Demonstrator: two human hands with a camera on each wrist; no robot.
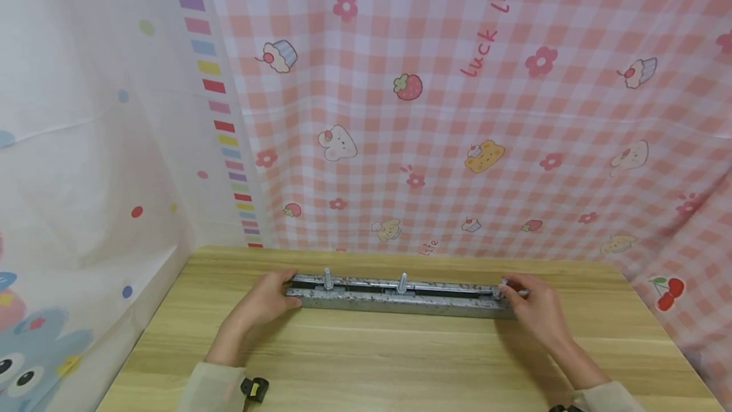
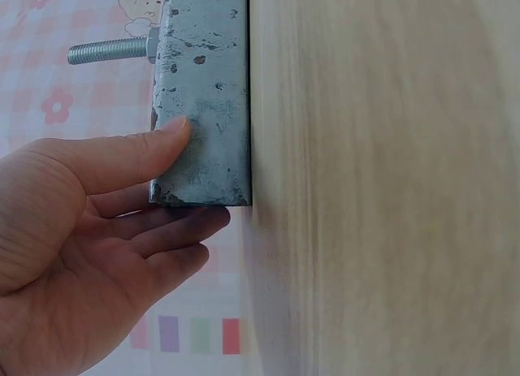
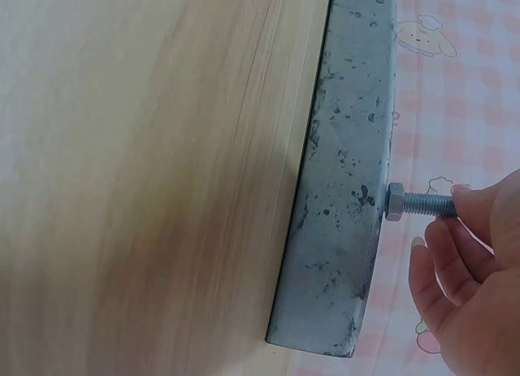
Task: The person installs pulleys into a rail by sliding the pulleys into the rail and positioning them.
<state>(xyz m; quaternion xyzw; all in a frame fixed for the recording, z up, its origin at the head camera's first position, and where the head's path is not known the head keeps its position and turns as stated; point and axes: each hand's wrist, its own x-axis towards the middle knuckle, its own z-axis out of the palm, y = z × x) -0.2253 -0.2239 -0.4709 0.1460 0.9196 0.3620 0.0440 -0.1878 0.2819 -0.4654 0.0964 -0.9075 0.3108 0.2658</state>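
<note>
A grey steel strut channel (image 1: pixel 400 304), speckled with dark marks, lies lengthwise on the table with its slot facing up. My left hand (image 1: pixel 265 301) grips its left end, the thumb on the near side wall. Two threaded bolts, one on the left (image 1: pixel 328 280) and one nearer the middle (image 1: pixel 403 283), stand up out of the slot. Close to the right end, my right hand (image 1: pixel 540 310) pinches the top of a third bolt (image 3: pixel 426 204) between thumb and fingers. A hex nut (image 3: pixel 395 202) sits on that bolt at the channel's top edge.
The wood-grain table (image 1: pixel 366 361) reaches back to a pink checked cloth (image 1: pixel 377 196) hanging behind it. A white patterned cloth (image 1: pixel 114 145) hangs along the left side. A black strap device (image 1: pixel 255 390) is on the left wrist.
</note>
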